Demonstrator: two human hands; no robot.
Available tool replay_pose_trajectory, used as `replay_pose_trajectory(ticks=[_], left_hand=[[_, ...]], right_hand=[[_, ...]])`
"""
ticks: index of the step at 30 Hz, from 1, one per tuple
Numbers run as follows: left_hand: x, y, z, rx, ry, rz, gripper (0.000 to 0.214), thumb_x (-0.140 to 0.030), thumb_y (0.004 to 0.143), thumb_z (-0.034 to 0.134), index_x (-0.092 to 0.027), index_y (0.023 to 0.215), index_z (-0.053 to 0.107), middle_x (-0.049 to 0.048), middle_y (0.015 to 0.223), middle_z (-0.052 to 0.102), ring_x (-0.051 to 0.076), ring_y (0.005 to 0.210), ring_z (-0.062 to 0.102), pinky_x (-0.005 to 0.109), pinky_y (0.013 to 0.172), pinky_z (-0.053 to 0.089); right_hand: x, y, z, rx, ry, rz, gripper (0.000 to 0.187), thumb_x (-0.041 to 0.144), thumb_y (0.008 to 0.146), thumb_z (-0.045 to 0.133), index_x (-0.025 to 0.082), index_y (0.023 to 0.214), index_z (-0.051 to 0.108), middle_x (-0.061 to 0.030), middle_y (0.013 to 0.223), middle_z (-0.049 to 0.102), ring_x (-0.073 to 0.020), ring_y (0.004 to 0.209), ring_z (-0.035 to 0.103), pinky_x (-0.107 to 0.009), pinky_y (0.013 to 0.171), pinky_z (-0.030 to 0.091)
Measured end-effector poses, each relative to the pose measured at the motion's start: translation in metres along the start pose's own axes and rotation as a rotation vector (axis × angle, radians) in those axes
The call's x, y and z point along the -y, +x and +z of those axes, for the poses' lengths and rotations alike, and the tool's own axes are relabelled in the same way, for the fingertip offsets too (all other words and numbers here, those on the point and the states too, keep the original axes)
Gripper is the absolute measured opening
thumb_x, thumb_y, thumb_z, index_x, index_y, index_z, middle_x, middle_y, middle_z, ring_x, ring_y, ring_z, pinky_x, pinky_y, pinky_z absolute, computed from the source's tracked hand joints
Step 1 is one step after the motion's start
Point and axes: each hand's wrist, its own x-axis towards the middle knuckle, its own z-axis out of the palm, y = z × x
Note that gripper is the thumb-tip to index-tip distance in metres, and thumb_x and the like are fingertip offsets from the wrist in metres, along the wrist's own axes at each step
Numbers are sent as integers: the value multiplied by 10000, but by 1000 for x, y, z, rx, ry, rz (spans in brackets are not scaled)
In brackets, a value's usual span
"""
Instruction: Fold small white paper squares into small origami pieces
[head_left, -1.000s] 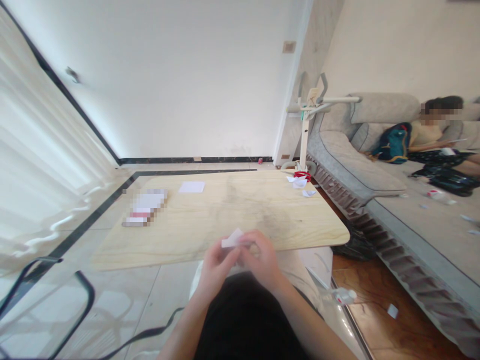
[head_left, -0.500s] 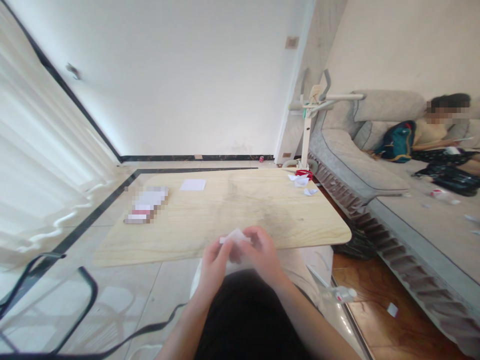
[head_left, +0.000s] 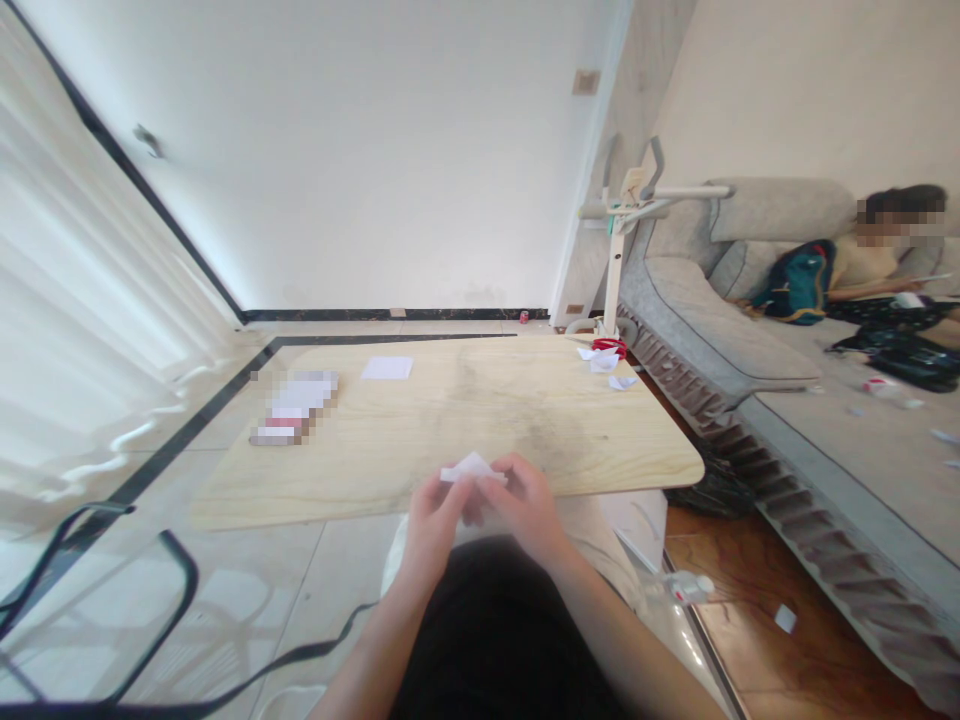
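A small folded piece of white paper [head_left: 474, 466] is held between both hands, above the near edge of the wooden table [head_left: 420, 420]. Its middle rises to a point, with flat strips reaching out to either side. My left hand [head_left: 433, 510] pinches its left part, the thumb on the near face. My right hand [head_left: 529, 505] grips the right part in the same way, and the two thumbs almost meet. The other fingers are mostly hidden behind the paper. Toward the table's far side lies a flat white sheet [head_left: 387, 368].
Folded white paper pieces [head_left: 602, 362] lie at the table's far right corner beside a red object [head_left: 611, 347]. A blurred-out item [head_left: 296, 408] rests at the left. Another person [head_left: 870, 260] sits on the grey sofa [head_left: 772, 360]. A plastic bottle [head_left: 688, 588] is at lower right.
The right thumb has shifted slightly inward on the paper, close to the left thumb. Both hands keep their hold, and the table's things stay where they were.
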Motion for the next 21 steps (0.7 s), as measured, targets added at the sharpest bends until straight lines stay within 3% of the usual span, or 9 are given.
replay_pose_trajectory(ticks=[8,21], left_hand=[[-1,1,-1,-49,77,-7,373,-451,824,590,-139,621,613,-10,503,560,104,491,498,209,490,393],[4,-1,3,11,-44,-19,391,-428,857,571,-138,597,599,-3,512,565,103,488,510,214,491,385]], right_hand=[[0,0,-1,-3,-138,-60,217,366,813,634,180,713,582,34,590,538,-107,557,461,-239,539,369],[5,2,-1,50,115,56,338,454,763,651,199,608,494,28,515,583,-112,462,534,-237,480,411]])
